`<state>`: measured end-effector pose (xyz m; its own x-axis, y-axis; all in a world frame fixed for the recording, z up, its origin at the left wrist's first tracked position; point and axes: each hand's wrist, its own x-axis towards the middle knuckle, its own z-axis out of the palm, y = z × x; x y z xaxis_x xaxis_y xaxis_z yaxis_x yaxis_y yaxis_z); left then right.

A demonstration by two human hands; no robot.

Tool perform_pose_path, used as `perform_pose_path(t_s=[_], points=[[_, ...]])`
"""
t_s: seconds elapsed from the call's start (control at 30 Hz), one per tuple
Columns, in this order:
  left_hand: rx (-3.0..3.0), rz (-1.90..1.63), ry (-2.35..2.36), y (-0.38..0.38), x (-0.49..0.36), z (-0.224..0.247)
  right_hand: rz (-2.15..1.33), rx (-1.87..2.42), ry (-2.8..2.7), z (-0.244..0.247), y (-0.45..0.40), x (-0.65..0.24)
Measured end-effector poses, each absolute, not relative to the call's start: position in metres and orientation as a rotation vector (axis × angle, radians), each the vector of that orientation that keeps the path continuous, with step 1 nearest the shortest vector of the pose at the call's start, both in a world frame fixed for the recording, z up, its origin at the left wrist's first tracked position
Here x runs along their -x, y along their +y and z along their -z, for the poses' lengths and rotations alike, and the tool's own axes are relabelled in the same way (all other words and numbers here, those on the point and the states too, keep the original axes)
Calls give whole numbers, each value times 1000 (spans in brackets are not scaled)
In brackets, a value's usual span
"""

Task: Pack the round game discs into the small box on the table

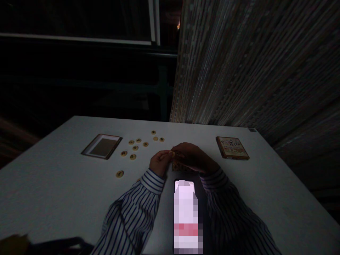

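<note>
My left hand [160, 162] pinches a small round wooden piece [173, 154] between thumb and fingertips near the middle of the table. My right hand [193, 157] is arched over a group of round pieces [177, 166] set close together, its fingers beside the held piece; what those fingers hold, if anything, is hidden in shadow. Several loose round pieces with dark markings, one of them [132, 157] near the middle of the scatter, lie to the left. Another piece [119, 174] lies closer, left of my left sleeve.
An open shallow box part [102, 146] is at the left of the white table [66, 184]. At the right lies a flat box with a printed top [233, 147]. A lit phone [186, 212] rests between my forearms. A string curtain [212, 71] hangs behind the table.
</note>
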<state>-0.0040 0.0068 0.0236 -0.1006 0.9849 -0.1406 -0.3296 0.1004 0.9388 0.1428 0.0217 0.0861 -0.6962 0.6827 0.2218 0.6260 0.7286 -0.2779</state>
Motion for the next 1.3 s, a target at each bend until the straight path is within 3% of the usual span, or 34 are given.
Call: perform_pose_path(t_s=[1.3], points=[[-736, -1371, 1019, 10, 7, -18, -186, 1100, -2649, -89, 21, -141]])
